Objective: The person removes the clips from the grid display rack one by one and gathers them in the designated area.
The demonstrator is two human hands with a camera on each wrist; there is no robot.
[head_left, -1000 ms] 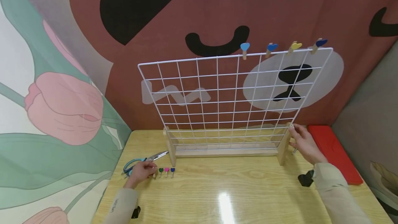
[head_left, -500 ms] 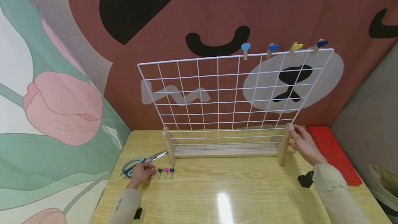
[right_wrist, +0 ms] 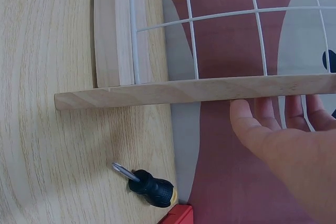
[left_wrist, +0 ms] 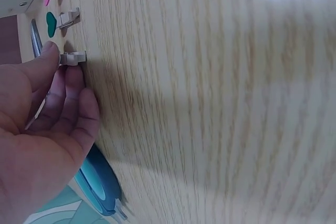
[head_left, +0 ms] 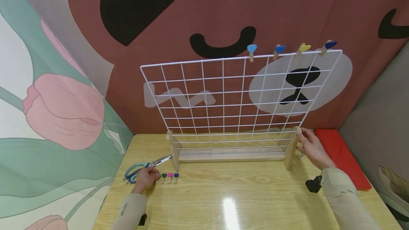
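My left hand (head_left: 147, 178) pinches a small wooden clothespin (left_wrist: 73, 57) between thumb and fingers, at the left end of a short row on the table. Its front is covered by the thumb. Beside it lie clothespins with a green heart (head_left: 164, 175), a pink heart (head_left: 170, 175) and a dark blue heart (head_left: 176, 175). My right hand (head_left: 311, 146) touches the outer side of the right wooden upright (right_wrist: 157, 93) with its fingertips. That upright supports a white wire grid (head_left: 191, 60), with several heart clothespins, such as the yellow one (head_left: 305, 48), clipped along the right of its top bar.
Blue-handled scissors (head_left: 137, 168) lie beside and partly under my left hand, blades toward the left upright (head_left: 174, 153). Behind the right upright lies a stubby black screwdriver (right_wrist: 152, 188). A red case (head_left: 343, 160) lies at the table's right edge. Patterned cloth (head_left: 207, 17) hangs close behind the grid.
My left forearm has shifted slightly to the right, with the hand staying at the clothespin row. My right hand stays against the upright.
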